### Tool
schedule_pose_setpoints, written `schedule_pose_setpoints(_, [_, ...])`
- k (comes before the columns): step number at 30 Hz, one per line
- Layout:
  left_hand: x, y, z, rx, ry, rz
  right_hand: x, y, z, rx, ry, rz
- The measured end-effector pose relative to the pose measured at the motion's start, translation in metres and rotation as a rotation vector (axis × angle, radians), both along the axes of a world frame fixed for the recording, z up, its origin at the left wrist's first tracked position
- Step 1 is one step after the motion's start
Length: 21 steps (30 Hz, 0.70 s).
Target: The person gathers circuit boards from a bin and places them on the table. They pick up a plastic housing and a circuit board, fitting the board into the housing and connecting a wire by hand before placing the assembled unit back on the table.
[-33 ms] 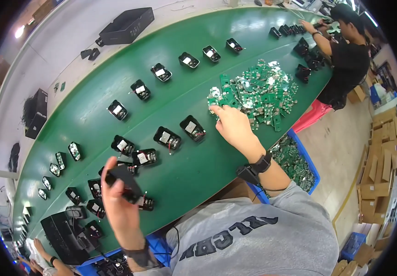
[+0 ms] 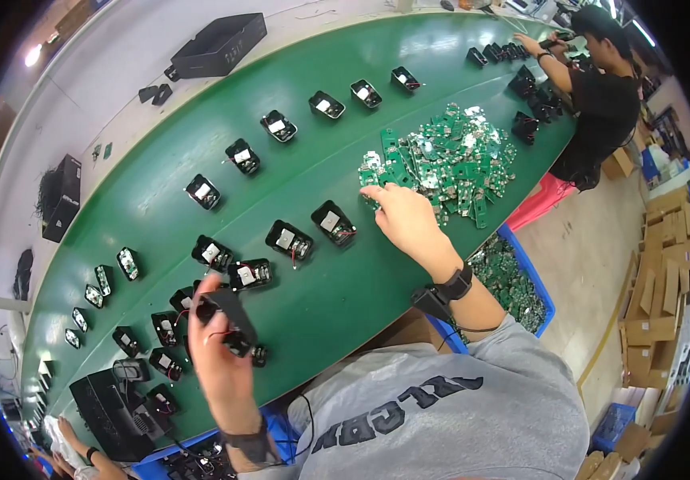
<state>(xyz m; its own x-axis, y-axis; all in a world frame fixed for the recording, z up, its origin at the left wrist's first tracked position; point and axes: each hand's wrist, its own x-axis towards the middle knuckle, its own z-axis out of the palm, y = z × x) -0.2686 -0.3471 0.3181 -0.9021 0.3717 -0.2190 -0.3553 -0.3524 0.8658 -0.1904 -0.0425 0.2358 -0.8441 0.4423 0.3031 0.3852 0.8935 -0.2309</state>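
Note:
My left hand is raised over the near left of the table, gripping a tilted black plastic housing between thumb and fingers. Red wire shows at its lower part. Further right, my right hand reaches to the left edge of a heap of green circuit boards. Its fingertips are closed at a circuit board, mostly hidden by the fingers. Nearby on the green table stand open black housings with white blocks and red wires, among them one housing left of my right hand.
Another row of housings runs along the far side. A black box-shaped device stands near left. Beneath the table edge at right, a blue crate holds more boards. A co-worker handles housings at the far right; another person's hand shows lower left.
My left hand has moved slightly right with the black housing, which has turned and shows more of its inside. My right hand stays almost in place at the board heap.

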Motion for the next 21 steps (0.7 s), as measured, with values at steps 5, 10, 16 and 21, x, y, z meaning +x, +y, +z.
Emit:
schedule_pose_setpoints(5, [0.018, 0.019, -0.028, 0.088, -0.185, -0.151, 0.011, -0.018, 0.055, -0.561, 0.344, 0.006])
schedule_pose_setpoints(10, [0.030, 0.040, -0.035, -0.073, -0.071, -0.165, 0.022, -0.038, 0.066, -1.335, 0.539, 0.246])
schedule_pose_setpoints(16, [0.033, 0.052, -0.038, -0.071, 0.014, -0.174, 0.030, -0.047, 0.044, -1.419, 0.377, 0.033])
schedule_pose_setpoints(21, [0.033, 0.041, -0.044, -0.102, 0.074, -0.110, 0.030, -0.059, 0.035, -1.620, 0.415, 0.049])
